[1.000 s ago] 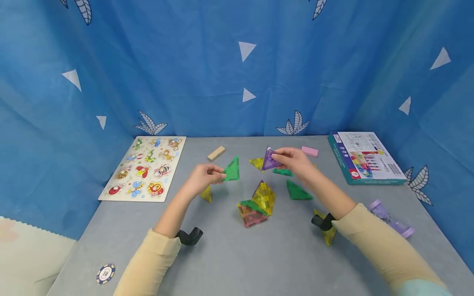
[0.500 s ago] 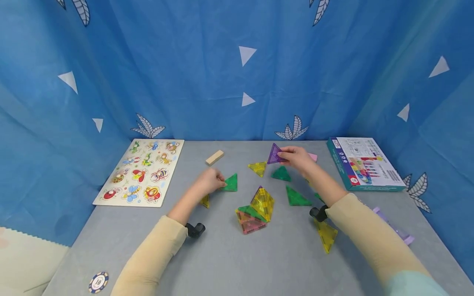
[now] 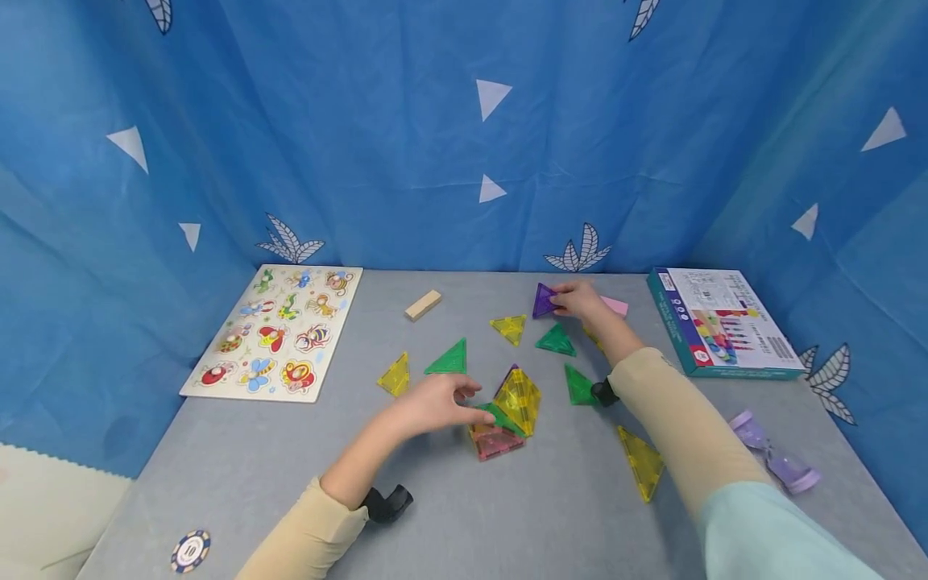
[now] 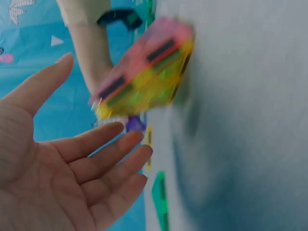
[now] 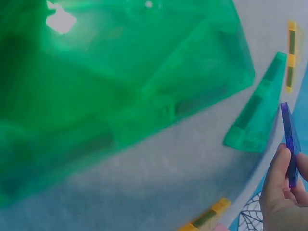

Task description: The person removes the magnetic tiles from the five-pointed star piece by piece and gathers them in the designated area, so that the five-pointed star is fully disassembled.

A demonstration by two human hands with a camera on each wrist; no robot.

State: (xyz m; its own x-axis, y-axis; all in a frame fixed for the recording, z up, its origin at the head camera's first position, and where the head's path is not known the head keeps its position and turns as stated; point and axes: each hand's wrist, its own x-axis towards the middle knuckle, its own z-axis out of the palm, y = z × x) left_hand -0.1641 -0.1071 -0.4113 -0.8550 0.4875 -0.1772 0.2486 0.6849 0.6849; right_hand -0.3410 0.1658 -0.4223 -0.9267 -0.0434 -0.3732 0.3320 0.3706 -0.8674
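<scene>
My left hand [image 3: 435, 407] reaches beside a small built shape of translucent magnetic tiles [image 3: 519, 401], yellow, green and pink. The thumb overlaps its green part in the head view. In the left wrist view the left hand [image 4: 82, 168] has its fingers spread, the tile shape [image 4: 144, 72] just beyond the fingertips. My right hand [image 3: 578, 300] pinches a purple triangle tile [image 3: 543, 301] low over the back of the table. The right wrist view shows this purple tile [image 5: 289, 139] edge-on between thumb and fingers. A loose green triangle tile [image 3: 451, 358] lies behind my left hand.
Loose yellow [image 3: 395, 375] and green [image 3: 557, 340] triangle tiles lie around the built shape. A peg puzzle board [image 3: 279, 334] is at back left, a box [image 3: 725, 322] at back right. A wooden block [image 3: 424, 305], a purple hourglass [image 3: 774, 453] and a poker chip [image 3: 191, 551] lie further out.
My left hand has let go of the green triangle tile, which lies on the table, and has moved to the built shape. My right hand has lowered the purple tile toward the table.
</scene>
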